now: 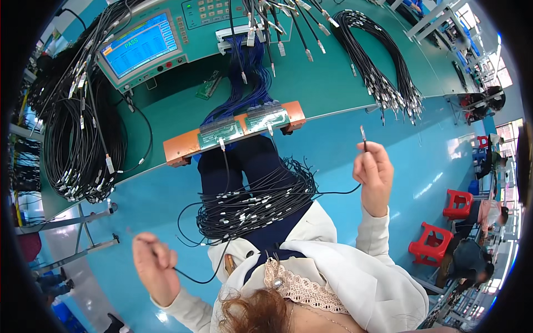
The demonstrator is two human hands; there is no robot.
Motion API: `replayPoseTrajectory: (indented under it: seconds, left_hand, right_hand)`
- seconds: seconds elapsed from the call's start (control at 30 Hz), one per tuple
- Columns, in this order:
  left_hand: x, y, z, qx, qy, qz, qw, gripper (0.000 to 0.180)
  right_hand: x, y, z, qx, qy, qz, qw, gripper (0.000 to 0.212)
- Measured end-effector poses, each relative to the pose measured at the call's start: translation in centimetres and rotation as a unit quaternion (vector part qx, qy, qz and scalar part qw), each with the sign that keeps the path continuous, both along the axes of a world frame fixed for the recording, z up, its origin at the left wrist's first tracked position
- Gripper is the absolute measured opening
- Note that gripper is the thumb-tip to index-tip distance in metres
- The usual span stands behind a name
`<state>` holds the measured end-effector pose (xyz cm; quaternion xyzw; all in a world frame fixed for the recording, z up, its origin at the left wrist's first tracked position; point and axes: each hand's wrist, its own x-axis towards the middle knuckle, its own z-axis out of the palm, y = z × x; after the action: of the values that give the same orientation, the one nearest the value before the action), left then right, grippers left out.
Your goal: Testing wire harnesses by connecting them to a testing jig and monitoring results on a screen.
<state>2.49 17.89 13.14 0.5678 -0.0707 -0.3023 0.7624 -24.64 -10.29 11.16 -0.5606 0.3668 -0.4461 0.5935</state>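
Note:
My right hand [373, 172], raised to the right of my lap, pinches a black cable near its end. The cable's metal-tipped connector [362, 133] points up above the fingers. Low on the left, my left hand [155, 266] is curled closed around another black cable [202, 282], which loops back toward my lap; its tip is hard to make out. A bundle of black cables with white tags [255, 213] lies across my thighs. Beyond it, an orange fixture [180, 147] carries two green circuit boards [221, 133]. White plugs [222, 145] sit in both boards, with a black cable hanging from the left one.
A tester with a lit blue screen [141, 45] stands on the green bench [327, 83], joined to the boards by blue wires [244, 83]. Cable bundles hang at the left [83, 144] and lie at the right [383, 66]. Red stools [430, 244] and other people are at far right.

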Motion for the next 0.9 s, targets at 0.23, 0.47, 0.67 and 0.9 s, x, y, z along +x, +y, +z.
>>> replayPoseTrajectory:
  seconds: [0.23, 0.47, 0.67, 0.9]
  left_hand:
    - [-1.5, -9.0, -5.7, 0.164, -0.160, -0.114, 0.967, 0.012]
    - [-2.8, -16.3, -12.3, 0.275, -0.425, -0.096, 0.857, 0.018]
    - [-3.7, -9.8, -12.6, 0.251, -0.407, -0.063, 0.876, 0.017]
    - [4.2, -2.0, -10.4, 0.274, -0.188, 0.107, 0.937, 0.026]
  right_hand:
    - [5.2, -0.5, -5.0, -0.073, 0.167, 0.061, 0.981, 0.014]
    - [11.0, -0.4, -10.3, -0.139, 0.298, 0.092, 0.940, 0.020]
    - [3.0, -0.1, -12.7, -0.181, 0.403, -0.020, 0.897, 0.016]
    - [0.1, -4.7, -8.1, -0.031, 0.229, -0.092, 0.969, 0.023]
